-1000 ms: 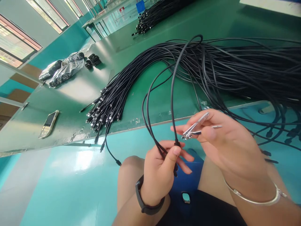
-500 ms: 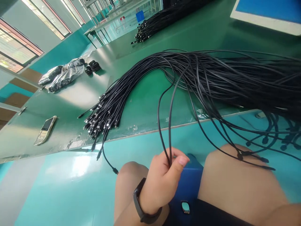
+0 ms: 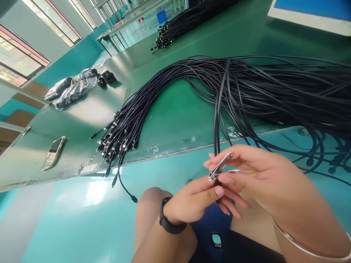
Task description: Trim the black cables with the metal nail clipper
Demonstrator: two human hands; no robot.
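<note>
Above my lap, my left hand [image 3: 201, 199] pinches black cables [image 3: 216, 128] that hang down from the table edge. Close against it, my right hand [image 3: 241, 175] is closed on a silver nail clipper [image 3: 221, 165], whose jaws point down and left at the cables by my left thumb. The cable ends between my fingers are mostly hidden. A thick bundle of black cables [image 3: 170, 75] lies curved across the green table, its connector ends [image 3: 117, 140] fanned out at the left. Some of those connectors hang over the table's front edge.
A mobile phone [image 3: 53, 152] lies on the green table [image 3: 175, 113] at the left, below plastic-wrapped black bundles [image 3: 76, 87] and a small coiled cable [image 3: 106, 78]. Another cable bundle [image 3: 175, 31] lies farther back. A blue-and-white box [image 3: 312, 16] stands back right. More cable ends dangle at the right.
My right hand has come in from the right with the nail clipper and meets my left hand. The held cables have swung right and drawn together.
</note>
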